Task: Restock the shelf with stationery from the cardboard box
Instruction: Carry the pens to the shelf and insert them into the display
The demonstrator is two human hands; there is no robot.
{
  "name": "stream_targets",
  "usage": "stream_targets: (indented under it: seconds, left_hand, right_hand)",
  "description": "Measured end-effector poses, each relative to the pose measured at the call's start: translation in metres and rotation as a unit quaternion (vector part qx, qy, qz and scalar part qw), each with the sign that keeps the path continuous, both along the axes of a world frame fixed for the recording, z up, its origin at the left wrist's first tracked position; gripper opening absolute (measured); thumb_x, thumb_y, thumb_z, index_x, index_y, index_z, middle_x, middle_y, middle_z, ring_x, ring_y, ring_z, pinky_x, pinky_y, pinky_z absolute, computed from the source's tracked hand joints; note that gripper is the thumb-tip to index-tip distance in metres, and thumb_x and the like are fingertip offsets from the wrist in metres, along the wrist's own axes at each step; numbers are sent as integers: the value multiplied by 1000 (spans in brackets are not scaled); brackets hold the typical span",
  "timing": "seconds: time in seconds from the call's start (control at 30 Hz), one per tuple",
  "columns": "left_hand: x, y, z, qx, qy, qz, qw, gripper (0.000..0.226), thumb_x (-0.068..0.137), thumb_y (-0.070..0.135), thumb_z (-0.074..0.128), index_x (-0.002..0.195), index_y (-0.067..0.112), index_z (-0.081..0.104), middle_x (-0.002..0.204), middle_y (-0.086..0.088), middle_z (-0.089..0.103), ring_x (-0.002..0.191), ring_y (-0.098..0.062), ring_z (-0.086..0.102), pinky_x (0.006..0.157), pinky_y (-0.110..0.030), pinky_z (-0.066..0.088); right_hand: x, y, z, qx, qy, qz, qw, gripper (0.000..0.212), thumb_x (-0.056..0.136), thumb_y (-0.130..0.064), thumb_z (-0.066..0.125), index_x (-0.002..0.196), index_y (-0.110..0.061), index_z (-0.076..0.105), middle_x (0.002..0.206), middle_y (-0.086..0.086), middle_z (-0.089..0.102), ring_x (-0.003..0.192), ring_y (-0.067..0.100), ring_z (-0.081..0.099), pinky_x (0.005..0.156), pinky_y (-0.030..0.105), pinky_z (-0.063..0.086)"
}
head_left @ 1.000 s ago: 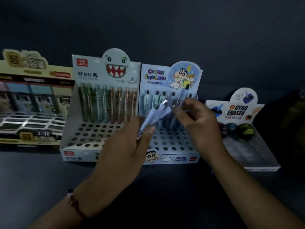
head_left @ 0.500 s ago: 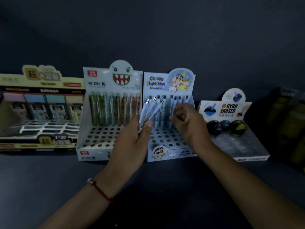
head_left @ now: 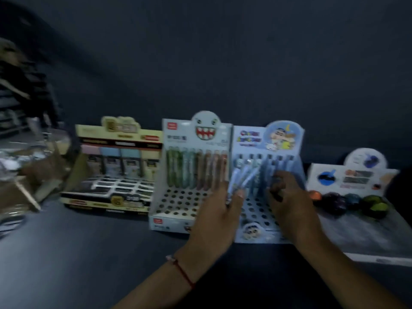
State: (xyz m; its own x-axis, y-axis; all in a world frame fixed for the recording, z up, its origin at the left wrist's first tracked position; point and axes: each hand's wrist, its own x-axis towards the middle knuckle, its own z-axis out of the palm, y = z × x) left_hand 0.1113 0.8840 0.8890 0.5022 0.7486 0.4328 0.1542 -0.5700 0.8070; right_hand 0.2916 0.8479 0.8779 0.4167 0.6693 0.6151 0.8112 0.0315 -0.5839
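Now left hand [head_left: 219,210] fingers pinching pens [head_left: 242,178], right hand [head_left: 289,201] beside

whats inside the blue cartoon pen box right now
A back row of pens stands in the blue box; the front holes look empty. The hands, left gripping loose pens and right, cover part of the tray.
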Motion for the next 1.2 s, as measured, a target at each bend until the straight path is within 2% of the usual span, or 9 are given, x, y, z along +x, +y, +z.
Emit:
stream_targets:
  seconds: [0.13, 0.2, 0.33, 0.47, 0.53, 0.67, 0.9, 1.07, 1.2]
  left_hand:
    - [0, 4, -5, -3, 2, 4, 1000, 15, 101, 53, 38, 113, 52, 47, 66, 0, 48, 54, -17, 43, 54, -37, 39]
    - [0, 3, -8, 9, 7, 6, 1000, 9, 102, 52, 39, 104, 61, 41, 75, -10, 55, 64, -29, 51, 60, -47, 45]
    - [2, 0, -11, 42, -3, 19, 999, 23, 100, 56, 37, 105, 78, 32, 85, -17, 61, 72, -34, 58, 65, -49, 48]
    - [4, 1, -16, 51, 4, 13, 999, 30, 100, 59, 35, 128, 53, 45, 83, -13, 62, 68, -30, 57, 63, -50, 47]
    - [4, 0, -18, 55, 23, 12, 998, 36, 100, 61, 34, 135, 58, 36, 84, -8, 65, 66, -25, 59, 63, -49, 49]
    - [1, -4, -16, 53, 26, 15, 998, 35, 101, 57, 35, 133, 47, 44, 68, 4, 57, 55, -15, 51, 54, -42, 45]
    - [-3, -13, -12, 60, 33, 16, 997, 20, 102, 49, 38, 82, 47, 42, 59, 17, 49, 47, -8, 40, 48, -25, 29]
    - [-4, -13, -8, 51, 42, 21, 998, 30, 104, 45, 40, 126, 32, 55, 58, 17, 49, 49, -2, 44, 50, -19, 30]
    - [-7, -16, -3, 36, 45, 36, 998, 40, 102, 50, 38, 131, 28, 53, 59, 6, 46, 50, -7, 43, 50, -27, 35]
  right_hand:
    - [-8, -3, 2, -23, 107, 19, 994, 47, 85, -8, 71, 125, -16, 47, 97, 1, 59, 90, 25, 62, 73, 35, 49]
    - [-14, -8, 3, -10, 124, 44, 991, 48, 86, -9, 71, 126, -12, 45, 106, 3, 55, 97, 20, 58, 76, 32, 46]
    - [-25, -18, 3, 16, 93, 61, 994, 41, 88, -23, 70, 123, -23, 47, 107, -7, 50, 99, 7, 51, 79, 20, 42]
    - [-41, -24, 6, -11, 149, 151, 977, 34, 88, -38, 63, 117, -46, 48, 112, -23, 53, 103, -9, 53, 74, 8, 43]
    - [-46, -26, 8, -25, 199, 188, 961, 33, 84, -44, 61, 116, -46, 51, 110, -22, 59, 99, -12, 56, 72, 5, 44]
    - [-51, -28, 15, -32, 313, 235, 920, 11, 89, -32, 60, 99, -32, 65, 90, -19, 68, 83, -9, 63, 69, 11, 45]
    - [-48, -32, 20, -14, 329, 213, 920, 11, 84, -31, 64, 79, -23, 70, 79, -3, 68, 76, 8, 66, 73, 32, 47]
    - [-48, -35, 25, 8, 290, 221, 931, 58, 57, -76, 69, 81, -23, 71, 80, 6, 68, 81, 19, 67, 72, 37, 51]
    - [-47, -39, 29, 27, 267, 199, 943, 83, 41, -94, 60, 81, -22, 69, 76, 4, 69, 74, 13, 67, 66, 28, 52]
